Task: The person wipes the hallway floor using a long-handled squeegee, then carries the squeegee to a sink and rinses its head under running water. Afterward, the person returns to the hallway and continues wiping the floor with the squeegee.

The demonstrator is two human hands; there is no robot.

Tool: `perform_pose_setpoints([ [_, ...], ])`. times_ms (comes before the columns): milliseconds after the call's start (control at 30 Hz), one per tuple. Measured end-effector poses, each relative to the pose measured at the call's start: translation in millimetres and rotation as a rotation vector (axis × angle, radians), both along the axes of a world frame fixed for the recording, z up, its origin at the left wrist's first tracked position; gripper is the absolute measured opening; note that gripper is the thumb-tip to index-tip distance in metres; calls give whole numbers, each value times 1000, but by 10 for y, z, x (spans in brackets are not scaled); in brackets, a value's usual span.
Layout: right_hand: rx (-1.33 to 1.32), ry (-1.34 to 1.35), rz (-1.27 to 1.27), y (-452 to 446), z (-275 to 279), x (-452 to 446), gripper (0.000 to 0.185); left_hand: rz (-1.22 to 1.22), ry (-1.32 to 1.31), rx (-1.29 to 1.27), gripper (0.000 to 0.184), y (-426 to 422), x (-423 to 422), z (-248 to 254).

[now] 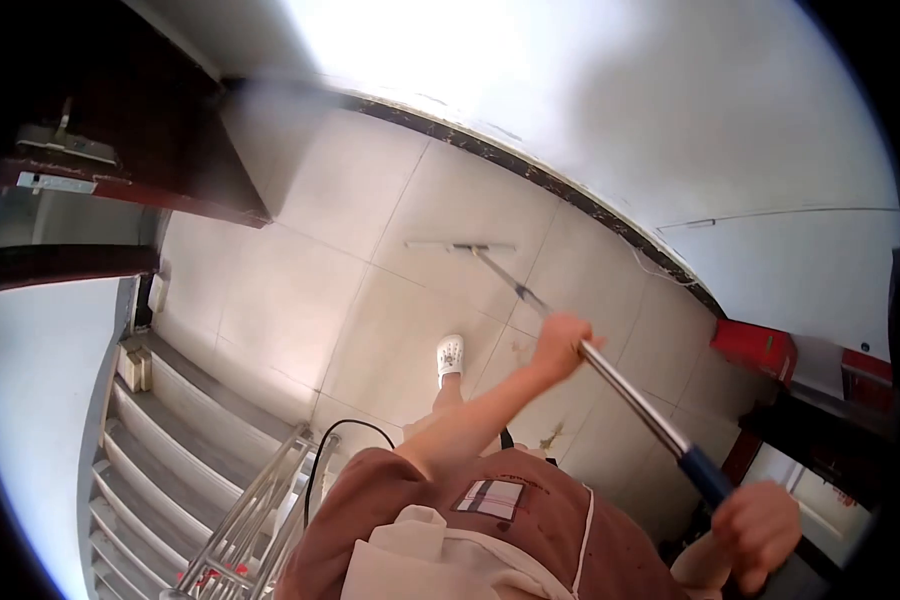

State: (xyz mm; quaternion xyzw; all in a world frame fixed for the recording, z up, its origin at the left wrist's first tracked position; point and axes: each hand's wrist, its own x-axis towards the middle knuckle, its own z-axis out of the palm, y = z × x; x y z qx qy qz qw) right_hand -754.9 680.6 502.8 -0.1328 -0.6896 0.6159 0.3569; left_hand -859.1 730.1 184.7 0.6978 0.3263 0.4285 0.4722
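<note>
Firmly, the left hand (562, 347) is closed around the metal pole (638, 393) of a long-handled floor tool, its fingers clamped on the shaft. Behind and to the right of those fingers, nearer the body, the right hand (757, 528) is wrapped about the end of the blue grip (705, 477), its fingers clamped there too. So the tool slants across in front of the person, running through both sets of fingers. Past the left fingers come a dark collar (523, 291) and then the thin, wide head (470, 248), which lies ahead and to the left of them on the tiled floor (315, 190); the ends of the head are blurred.

Farther ahead of the left fingers, a dark, worn strip (545, 178) runs along the foot of the white wall (450, 75). To the left of these fingers and a little back, a white shoe (450, 355) stands on the tiles. Just behind the same fingers is a brownish mark (551, 437) on the floor. Well off to their left are steps (205, 385) with a metal railing (255, 500), and beyond those a dark red door (175, 165). Ahead of the right fingers, well apart, is a red object (755, 348) by the wall.
</note>
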Motion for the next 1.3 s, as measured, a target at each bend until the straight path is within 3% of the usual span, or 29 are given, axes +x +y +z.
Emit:
perform_pose_setpoints([
  [67,127,-92,-208,-80,225,-149,29,-74,-4,-25,27,-146,-55,177],
  [167,174,-52,-188,8,239,-234,27,76,50,64,26,65,-151,210],
  [233,285,89,6,375,-285,-197,26,251,49,140,26,639,-369,29],
  [267,325,-117,-548,186,-511,-315,22,377,19,183,25,1057,-516,-137],
  [333,76,219,-908,630,-906,-900,27,566,6,329,23,1602,-781,-382],
  [367,114,262,-949,762,-1119,-1014,18,578,-15,220,20,1806,-942,-566],
  [400,134,169,-881,908,-1248,-1084,22,592,-38,112,19,2011,-1102,-750],
  [433,159,176,-894,1082,-1387,-1220,13,672,79,213,17,2167,-1306,-754],
  [467,218,133,-842,1242,-1523,-1273,7,600,-280,-83,13,2348,-1470,-1051],
  [500,263,139,-736,1427,-1592,-1336,6,766,-150,-26,13,2432,-1614,-1145],
  [567,243,99,-613,1675,-1672,-1435,8,686,334,278,16,2470,-1950,-1067],
  [667,299,50,-550,1638,-1736,-1432,10,428,683,1,21,2497,-2174,-1124],
  [867,210,78,-693,1070,-1543,-740,6,313,490,104,27,2099,-1211,-1414],
  [1100,65,-55,-1148,-345,-971,-76,27,-26,474,95,24,765,220,-872],
  [1300,47,-50,-1528,-1958,-637,89,31,-406,465,144,26,-918,920,-655],
])
